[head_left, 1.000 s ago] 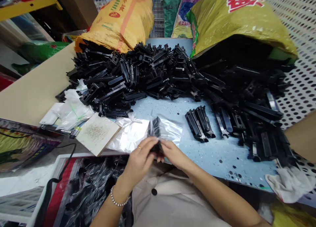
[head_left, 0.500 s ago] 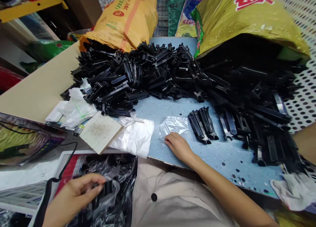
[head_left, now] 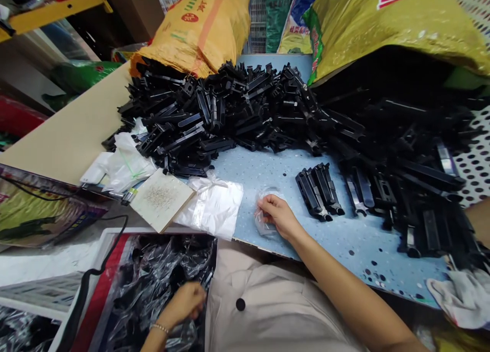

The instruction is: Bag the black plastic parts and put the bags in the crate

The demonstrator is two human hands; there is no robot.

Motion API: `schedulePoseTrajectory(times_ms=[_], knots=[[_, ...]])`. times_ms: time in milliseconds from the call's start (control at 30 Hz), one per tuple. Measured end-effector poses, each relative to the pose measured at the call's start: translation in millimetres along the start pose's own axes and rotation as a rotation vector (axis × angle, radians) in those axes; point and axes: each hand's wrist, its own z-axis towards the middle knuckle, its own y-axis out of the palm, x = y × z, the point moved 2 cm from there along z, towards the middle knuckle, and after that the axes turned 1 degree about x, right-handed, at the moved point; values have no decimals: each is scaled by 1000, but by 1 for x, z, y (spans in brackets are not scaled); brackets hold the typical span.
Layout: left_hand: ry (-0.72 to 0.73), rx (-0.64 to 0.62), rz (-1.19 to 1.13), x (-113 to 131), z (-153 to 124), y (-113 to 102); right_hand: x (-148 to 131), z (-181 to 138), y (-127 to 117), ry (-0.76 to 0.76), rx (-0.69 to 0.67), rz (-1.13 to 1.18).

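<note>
Two hands are logged: the right hand (head_left: 277, 215) is curled closed on a clear bag (head_left: 265, 225) near the table edge (head_left: 264, 248), and the left hand (head_left: 184, 305) is sunk among bagged parts (head_left: 161, 270) in a bin (head_left: 107, 231), its grip undeterminable. The bag could be dragged over that edge if pulled carelessly; room to the right is limited by black parts (head_left: 319, 191).

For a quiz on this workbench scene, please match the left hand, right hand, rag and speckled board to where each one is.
Things:
1. Left hand
2. Right hand
3. White rag
4. Speckled board

Places:
A. Beside a white plastic bag
B. On a small clear plastic bag
C. Among plastic-wrapped black parts
D. At the near right corner of the blue table

Right pairs: 1-C, 2-B, 3-D, 4-A
</note>
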Motion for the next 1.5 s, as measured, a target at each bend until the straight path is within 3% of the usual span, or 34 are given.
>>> schedulePoseTrajectory(times_ms=[67,200,267,333,500,700,900,1100,1267,1500], knots=[[131,-6,-165,50,16,-9,-1,0,6,-59,26,-61],[489,247,-321,156,47,-5,-8,4,11,-274,77,-289],[532,234,-435,187,64,10,-13,6,6,-319,96,-335],[521,168,-547,201,80,24,-18,5,-4,-282,96,-278],[506,91,-676,206,98,34,-20,0,-19,-200,28,-293],[493,59,-955,210,98,17,-24,9,-28,-257,129,-247],[514,19,-833,221,100,24,-27,10,-23,-266,74,-227],[509,-6,-868,220,100,22,-28,6,-23,-284,66,-197],[644,108,-681,223,95,25,-24,5,-19,-238,32,-153],[448,-48,-968,215,98,23,-23,-1,-24,-201,43,-87]])
